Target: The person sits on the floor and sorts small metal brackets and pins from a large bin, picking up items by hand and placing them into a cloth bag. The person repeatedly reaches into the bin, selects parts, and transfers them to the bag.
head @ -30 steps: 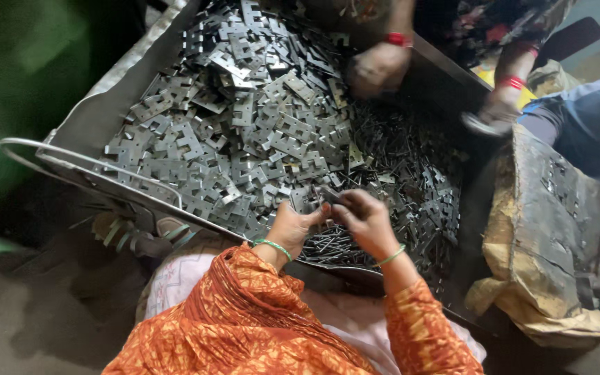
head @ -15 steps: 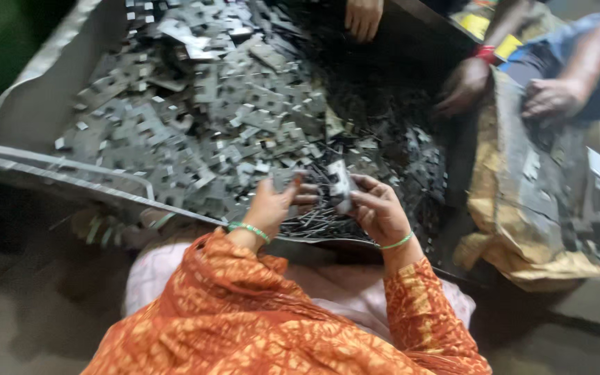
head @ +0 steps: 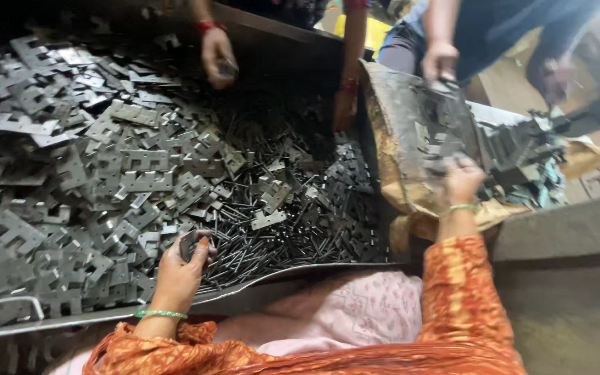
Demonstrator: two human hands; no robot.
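Left hand [head: 180,271] pinching a small grey notched metal plate [head: 189,244] over the heaped tray [head: 175,305], thin pins [head: 272,243] beside, right hand [head: 461,182] closed on stacked plates [head: 446,149] at the sack [head: 401,160]

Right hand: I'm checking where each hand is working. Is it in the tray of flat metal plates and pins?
No, the right hand reaches over to the stacked parts on the brown sack, outside the tray.
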